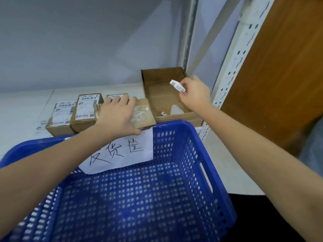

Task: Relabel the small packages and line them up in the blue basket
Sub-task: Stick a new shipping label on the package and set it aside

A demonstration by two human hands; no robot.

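Observation:
My left hand [117, 114] lies palm down on a small cardboard package [143, 114] whose top shows clear tape and no label; the thumb hooks its near edge. My right hand [194, 92] pinches a crumpled white label [177, 85] above an open cardboard tray [178, 117]. Two labelled packages [60, 119] [85, 110] lie side by side left of my left hand, and a third [114, 96] peeks out behind my fingers. The blue basket [192, 154] sits just in front of me with nothing inside.
A handwritten paper sign [122, 152] hangs on the basket's far wall. The tray holds a white backing sheet [176, 110] and a small label scrap [163, 113]. A loose label [41, 125] lies at far left. A white shelf upright [232, 70] and brown panel [283, 67] stand right.

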